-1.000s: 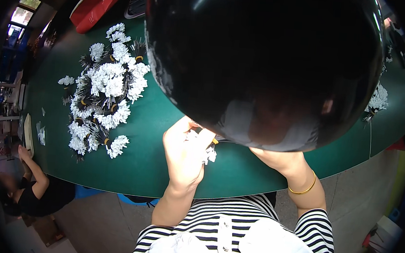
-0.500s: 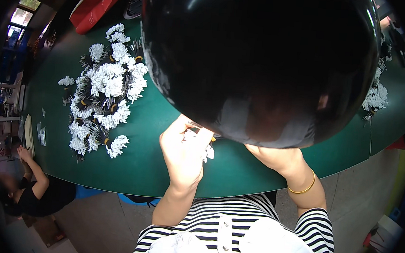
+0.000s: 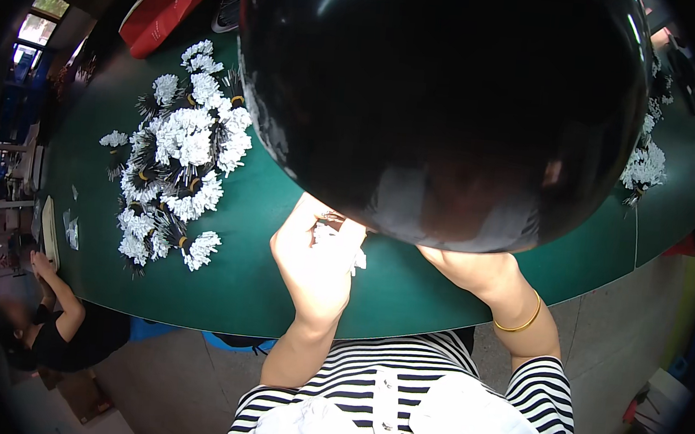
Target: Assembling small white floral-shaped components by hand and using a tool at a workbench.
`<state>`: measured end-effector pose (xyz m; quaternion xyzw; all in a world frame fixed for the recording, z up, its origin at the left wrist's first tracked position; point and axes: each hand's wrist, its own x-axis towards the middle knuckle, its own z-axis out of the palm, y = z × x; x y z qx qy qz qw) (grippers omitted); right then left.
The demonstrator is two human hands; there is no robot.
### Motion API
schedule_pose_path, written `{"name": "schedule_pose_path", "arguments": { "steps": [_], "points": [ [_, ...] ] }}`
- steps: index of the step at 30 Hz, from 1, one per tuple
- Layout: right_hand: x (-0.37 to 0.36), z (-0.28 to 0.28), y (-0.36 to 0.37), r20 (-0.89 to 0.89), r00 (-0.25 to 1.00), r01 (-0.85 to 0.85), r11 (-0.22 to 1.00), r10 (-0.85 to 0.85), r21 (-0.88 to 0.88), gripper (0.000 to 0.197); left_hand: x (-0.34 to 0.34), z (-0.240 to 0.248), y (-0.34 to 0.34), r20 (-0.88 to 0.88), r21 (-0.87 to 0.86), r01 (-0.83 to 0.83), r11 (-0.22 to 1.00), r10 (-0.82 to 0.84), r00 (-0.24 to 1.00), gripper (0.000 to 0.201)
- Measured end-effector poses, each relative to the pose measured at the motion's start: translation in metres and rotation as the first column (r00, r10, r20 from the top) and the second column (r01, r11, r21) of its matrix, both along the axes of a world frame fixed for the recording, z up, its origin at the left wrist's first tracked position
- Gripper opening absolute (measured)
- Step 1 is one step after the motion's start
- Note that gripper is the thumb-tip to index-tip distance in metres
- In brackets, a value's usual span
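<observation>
My left hand (image 3: 311, 263) is closed round a small bundle (image 3: 326, 233) of thin dark pieces with white ends, over the near part of the green table (image 3: 257, 279). Some white ends poke out past the fingers; the fingertips are partly covered by a large glossy black dome (image 3: 445, 119). My right hand (image 3: 470, 269) reaches under the dome's lower rim, so its fingers are hidden and I cannot see what they hold. Left of my hands lies a heap of similar bundles (image 3: 184, 137), white-tipped with black stems, several with yellow bands.
The black dome blocks much of the table's middle. More white-tipped bundles (image 3: 645, 165) lie at the far right, beside a table seam. A red bag (image 3: 172, 11) stands at the back left. At the left edge of the table sits another person (image 3: 62, 317) in black.
My left hand has shifted very slightly left. A bit of yellow beside its fingertips no longer shows, and fewer white ends stick out. My right hand has hardly moved.
</observation>
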<state>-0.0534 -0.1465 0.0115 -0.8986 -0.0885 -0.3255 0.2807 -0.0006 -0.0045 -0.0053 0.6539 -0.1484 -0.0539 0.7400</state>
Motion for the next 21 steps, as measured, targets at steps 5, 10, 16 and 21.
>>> {"name": "schedule_pose_path", "arguments": {
  "steps": [5, 10, 16, 21],
  "points": [
    [0.0, -0.002, 0.0, -0.025, 1.0, -0.019, 0.999, 0.018, -0.03, 0.011, 0.001, -0.005, 0.002, -0.094, -0.098, 0.066, 0.993, -0.075, 0.993, 0.005],
    [0.001, -0.002, 0.0, -0.015, 0.999, -0.039, 0.999, 0.039, 0.002, 0.011, 0.001, -0.003, 0.005, -0.302, -0.16, 0.097, 0.982, -0.142, 0.943, 0.004],
    [-0.002, 0.004, -0.004, -0.088, 0.994, -0.053, 0.996, 0.059, 0.071, 0.01, 0.0, 0.006, -0.003, -0.387, -0.223, 0.073, 0.972, -0.157, 0.908, 0.01],
    [0.005, -0.006, 0.001, -0.075, 0.991, -0.099, 0.988, 0.108, 0.118, 0.01, 0.001, 0.0, 0.006, -0.379, -0.186, 0.029, 0.982, -0.098, 0.92, 0.011]
  ]
}}
